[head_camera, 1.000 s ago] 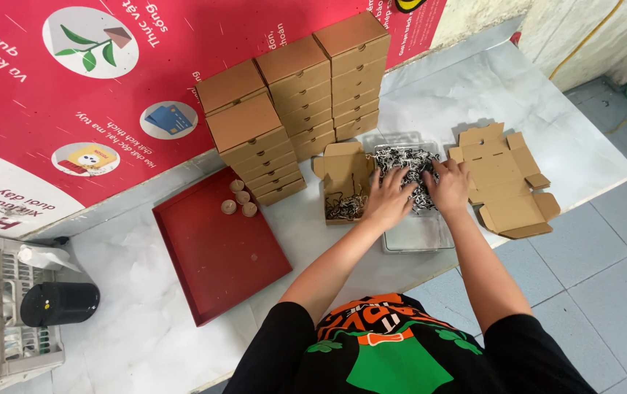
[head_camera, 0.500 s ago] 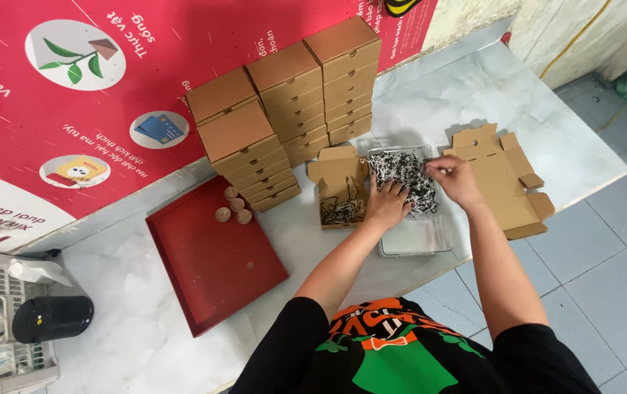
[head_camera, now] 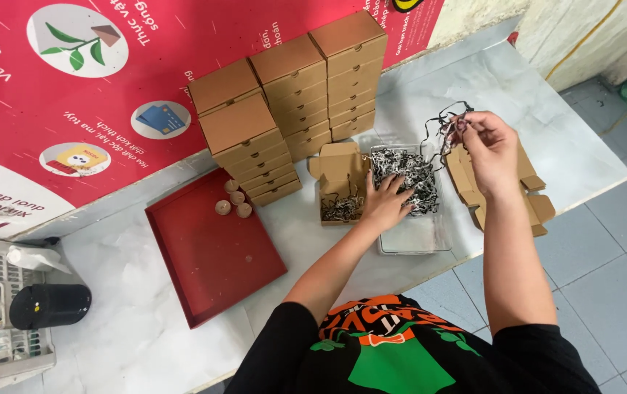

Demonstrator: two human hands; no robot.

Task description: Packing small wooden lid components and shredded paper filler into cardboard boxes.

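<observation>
My left hand (head_camera: 386, 203) rests spread on black-and-white shredded paper filler (head_camera: 408, 179) in a clear plastic tray (head_camera: 419, 237). Raised above the table, my right hand (head_camera: 490, 149) pinches a tuft of shredded filler (head_camera: 448, 128) that trails thin strands. An open small cardboard box (head_camera: 340, 191) with some filler inside sits just left of the tray. Flat unfolded cardboard box blanks (head_camera: 532, 201) lie under my right hand.
Stacks of closed brown cardboard boxes (head_camera: 291, 102) stand against a red poster wall. A red shallow tray (head_camera: 211, 248) holds three small round wooden pieces (head_camera: 233, 198). A white wire basket (head_camera: 0, 321) with a black cylinder (head_camera: 49, 305) is at far left. The marble table's edge (head_camera: 583, 197) runs at right.
My right hand has lifted up and to the right from the tray, pulling a tuft of shredded filler with it. My left hand stays on the filler.
</observation>
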